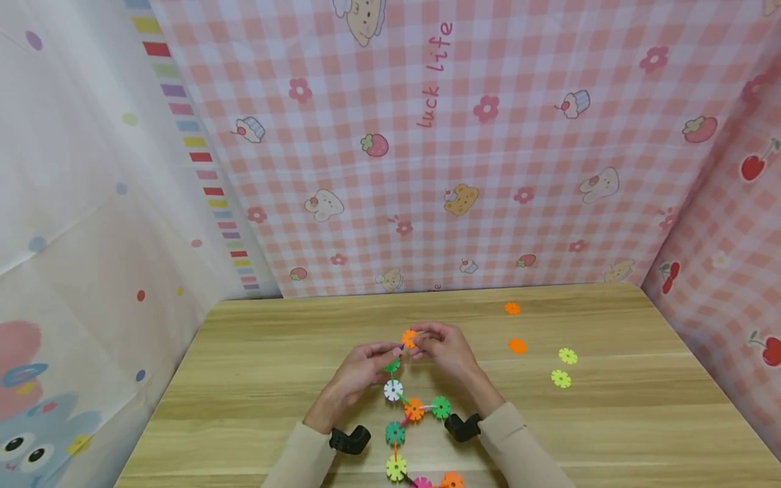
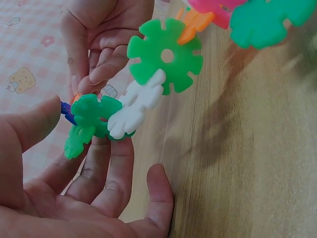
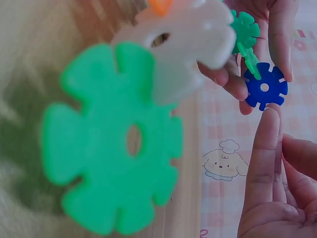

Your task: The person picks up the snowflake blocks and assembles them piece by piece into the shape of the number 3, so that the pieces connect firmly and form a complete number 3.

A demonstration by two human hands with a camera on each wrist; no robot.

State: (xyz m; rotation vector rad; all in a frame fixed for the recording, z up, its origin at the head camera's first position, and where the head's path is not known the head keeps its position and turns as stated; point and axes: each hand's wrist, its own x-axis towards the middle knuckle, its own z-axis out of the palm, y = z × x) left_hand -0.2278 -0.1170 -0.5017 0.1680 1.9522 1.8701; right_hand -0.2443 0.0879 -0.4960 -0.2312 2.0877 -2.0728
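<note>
A chain of notched plastic flower discs joined edge to edge runs up toward both hands. My left hand [image 1: 360, 369] holds its far end, the thumb against a blue disc [image 3: 266, 88] and the fingers beneath a green disc [image 2: 94, 111]. Just right of it, my right hand [image 1: 445, 349] pinches an orange disc [image 1: 409, 338], which meets the blue disc; in the right wrist view my fingers hide it. Below the hands follow a white disc [image 1: 393, 390], an orange branching disc [image 1: 414, 409] with a green disc [image 1: 441, 407] to its right, and a teal disc [image 1: 395, 433].
Loose orange discs [image 1: 517, 346] and yellow-green discs [image 1: 561, 378] lie on the wooden table [image 1: 244, 379] to the right. The chain continues to the near edge through a yellow-green disc [image 1: 396, 468]. Printed cloth [image 1: 427, 169] hangs behind the table.
</note>
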